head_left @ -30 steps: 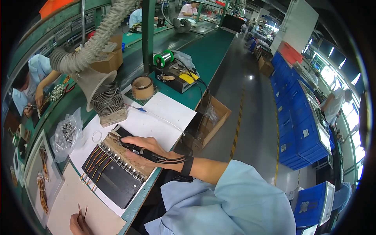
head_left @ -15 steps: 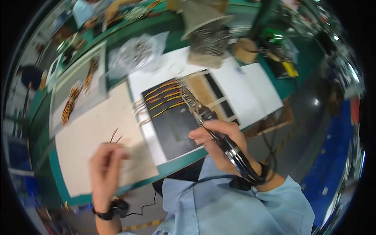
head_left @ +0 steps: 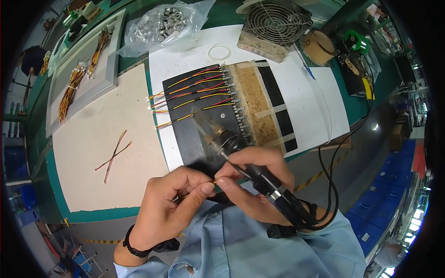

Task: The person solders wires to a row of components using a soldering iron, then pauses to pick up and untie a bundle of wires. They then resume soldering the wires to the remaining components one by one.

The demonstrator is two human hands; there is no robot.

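Most of the wire (head_left: 214, 182) is hidden by the left grip (head_left: 168, 208), and its ends cannot be made out. The tool (head_left: 274, 188) has a blurred tip above the board (head_left: 185, 140), and the right grip (head_left: 255, 205) covers part of its handle. Tool and grips partly hide the board's near end. The view's upper edge clips the bag (head_left: 139, 37), whose metal pieces (head_left: 170, 22) are too small to identify.

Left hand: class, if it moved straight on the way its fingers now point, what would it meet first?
The left hand would most likely meet the right hand first, whose fingertips are just ahead at the thin wire; whether the hands touch is unclear.
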